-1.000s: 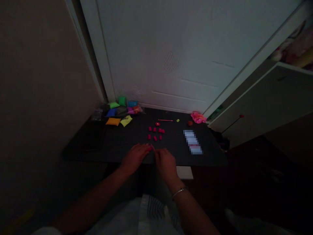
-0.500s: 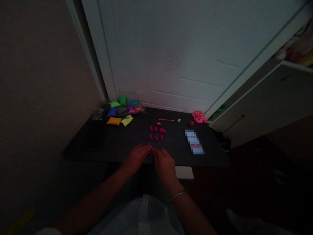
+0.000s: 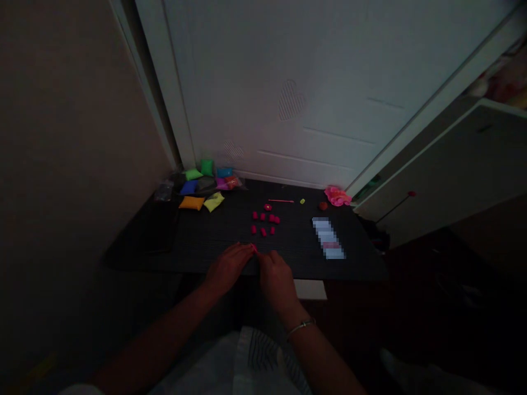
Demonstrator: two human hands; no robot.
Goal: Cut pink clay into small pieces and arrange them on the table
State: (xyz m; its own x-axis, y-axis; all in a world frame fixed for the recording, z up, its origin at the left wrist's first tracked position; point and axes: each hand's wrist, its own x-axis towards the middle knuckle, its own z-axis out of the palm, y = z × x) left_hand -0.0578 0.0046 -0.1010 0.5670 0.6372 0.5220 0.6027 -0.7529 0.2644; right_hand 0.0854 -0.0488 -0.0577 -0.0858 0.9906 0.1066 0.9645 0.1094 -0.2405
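The scene is very dim. My left hand and my right hand meet at the near edge of a dark table, fingertips pinched together on a small pink clay piece. Just beyond them lie several small pink clay bits in a loose cluster. A silver bracelet circles my right wrist.
Colourful clay packets sit at the table's back left. A thin pink stick, a yellow-green bit, a red lump and a pink clay flower lie at the back right. A blurred card rests on the right. A white door stands behind.
Both hands stay pinched together at the table's near edge; my right hand has shifted slightly left and closer. The view drifts a little.
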